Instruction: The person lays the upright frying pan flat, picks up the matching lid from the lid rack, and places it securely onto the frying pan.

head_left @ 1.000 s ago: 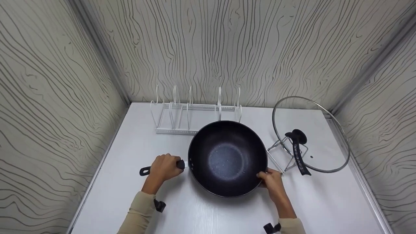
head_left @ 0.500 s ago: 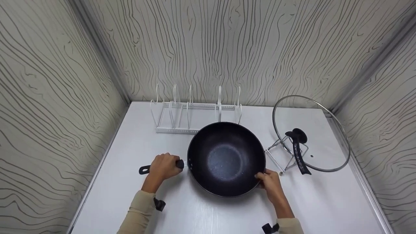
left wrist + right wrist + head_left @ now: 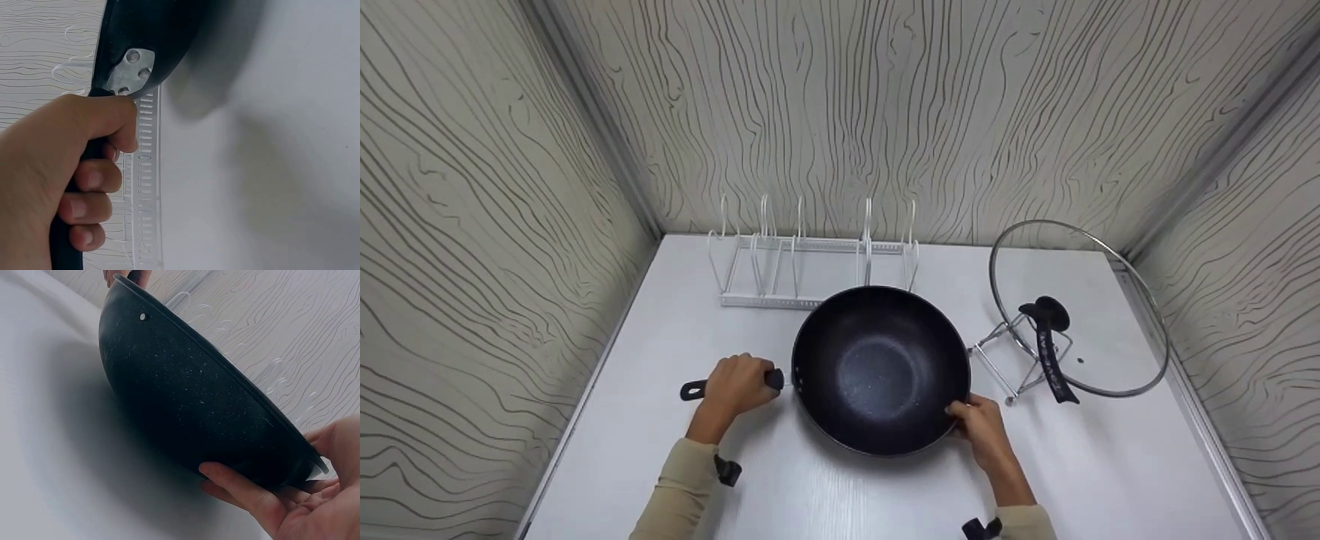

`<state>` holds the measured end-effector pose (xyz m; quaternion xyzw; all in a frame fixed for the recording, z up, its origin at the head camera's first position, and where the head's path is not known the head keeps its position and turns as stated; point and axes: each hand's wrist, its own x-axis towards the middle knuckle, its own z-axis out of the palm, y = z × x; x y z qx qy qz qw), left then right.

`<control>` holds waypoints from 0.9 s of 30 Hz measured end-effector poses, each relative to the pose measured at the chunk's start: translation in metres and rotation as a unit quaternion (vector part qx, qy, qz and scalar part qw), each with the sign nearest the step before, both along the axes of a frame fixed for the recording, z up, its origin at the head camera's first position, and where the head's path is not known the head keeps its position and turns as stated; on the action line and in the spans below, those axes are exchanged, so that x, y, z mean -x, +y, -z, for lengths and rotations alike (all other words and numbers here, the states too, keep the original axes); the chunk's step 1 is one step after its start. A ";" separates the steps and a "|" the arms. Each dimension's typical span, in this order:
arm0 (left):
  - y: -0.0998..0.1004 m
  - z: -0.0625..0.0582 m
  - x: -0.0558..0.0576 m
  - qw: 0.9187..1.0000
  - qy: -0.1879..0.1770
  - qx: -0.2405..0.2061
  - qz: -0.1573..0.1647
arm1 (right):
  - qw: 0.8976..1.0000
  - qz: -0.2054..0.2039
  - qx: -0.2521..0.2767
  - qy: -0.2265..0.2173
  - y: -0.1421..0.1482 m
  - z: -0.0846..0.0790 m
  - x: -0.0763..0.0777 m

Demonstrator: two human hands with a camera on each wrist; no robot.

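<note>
A dark wok [image 3: 877,371], its inside speckled, is held between both hands at the middle of the white table. My left hand [image 3: 739,384] grips its black handle [image 3: 694,390]; in the left wrist view the fingers curl round that handle beside a riveted metal bracket [image 3: 132,70]. On the opposite side my right hand [image 3: 984,431] pinches the rim, thumb inside. In the right wrist view its fingers [image 3: 242,486] reach under the wok's outer wall [image 3: 185,388]. A shadow lies beneath the wok; whether its base touches the table cannot be told.
Behind the wok stands a white wire rack [image 3: 769,301] with upright loops. To the right, a glass lid [image 3: 1161,322] with a black handle [image 3: 1051,352] leans on a small metal wire stand [image 3: 994,371]. Patterned walls [image 3: 840,112] enclose the table [image 3: 660,330].
The wok has shifted slightly left and towards me, and my right hand has moved left with it. My left hand keeps its hold on the handle, nearly in place.
</note>
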<state>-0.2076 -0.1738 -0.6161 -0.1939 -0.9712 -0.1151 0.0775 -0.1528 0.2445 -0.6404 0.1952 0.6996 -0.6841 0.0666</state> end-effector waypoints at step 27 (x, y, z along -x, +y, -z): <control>-0.001 0.006 0.002 1.000 -0.017 -0.016 -0.009 | 1.000 -0.001 -0.009 -0.020 0.001 0.006 0.000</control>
